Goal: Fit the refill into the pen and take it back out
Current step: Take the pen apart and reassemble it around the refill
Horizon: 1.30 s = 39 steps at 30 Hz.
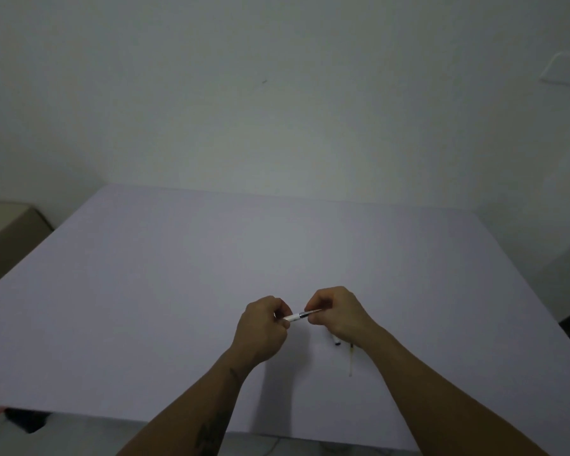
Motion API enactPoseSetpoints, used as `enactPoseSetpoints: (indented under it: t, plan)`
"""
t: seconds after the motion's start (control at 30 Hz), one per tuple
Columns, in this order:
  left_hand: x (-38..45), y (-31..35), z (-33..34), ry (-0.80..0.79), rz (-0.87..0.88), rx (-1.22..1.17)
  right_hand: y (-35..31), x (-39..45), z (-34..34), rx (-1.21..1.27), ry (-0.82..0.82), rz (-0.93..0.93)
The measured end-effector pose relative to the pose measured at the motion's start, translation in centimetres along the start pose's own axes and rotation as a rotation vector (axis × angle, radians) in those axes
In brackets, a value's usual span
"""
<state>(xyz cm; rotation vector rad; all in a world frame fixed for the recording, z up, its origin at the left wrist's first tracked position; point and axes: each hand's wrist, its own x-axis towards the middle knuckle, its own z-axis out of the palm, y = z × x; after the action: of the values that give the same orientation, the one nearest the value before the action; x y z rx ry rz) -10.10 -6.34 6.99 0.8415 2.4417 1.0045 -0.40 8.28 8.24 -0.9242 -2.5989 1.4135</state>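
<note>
Both hands are meeting above the near middle of the pale table (211, 258). The left hand (264, 327) is closing its fingers round the white barrel end of the pen (301, 314); the right hand (336, 312) is pinching the pen's darker, thinner tip end. The pen is lying nearly level between them. A thin pale refill (351, 360) is resting on the table just beside the right wrist, with a small dark-tipped piece (336, 341) near it.
</note>
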Motion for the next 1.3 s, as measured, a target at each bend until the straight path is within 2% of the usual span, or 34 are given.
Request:
enactPoseSetpoints:
  t: [0.17,0.53,0.67,0.8,1.07,1.3]
  plan:
    - [-0.1,-0.3,0.0,-0.004,-0.012,-0.007,0.1,-0.3,0.4,-0.079,-0.006,-0.033]
    - [0.1,-0.3,-0.1,-0.003,-0.005,0.008,0.3,-0.6,0.9,-0.048,0.079,-0.072]
    - [0.3,-0.4,-0.3,-0.003,0.0,0.008,0.6,-0.6,1.0,-0.127,0.064,-0.104]
    - [0.2,-0.4,-0.4,-0.008,0.013,0.025,0.3,-0.8,0.8,-0.076,0.03,-0.1]
    - [0.3,-0.2,-0.4,-0.01,0.021,0.032,0.1,-0.2,1.0,-0.156,0.057,-0.119]
    - [0.3,-0.5,-0.5,-0.009,0.02,0.039,0.3,-0.3,1.3,-0.174,0.011,-0.098]
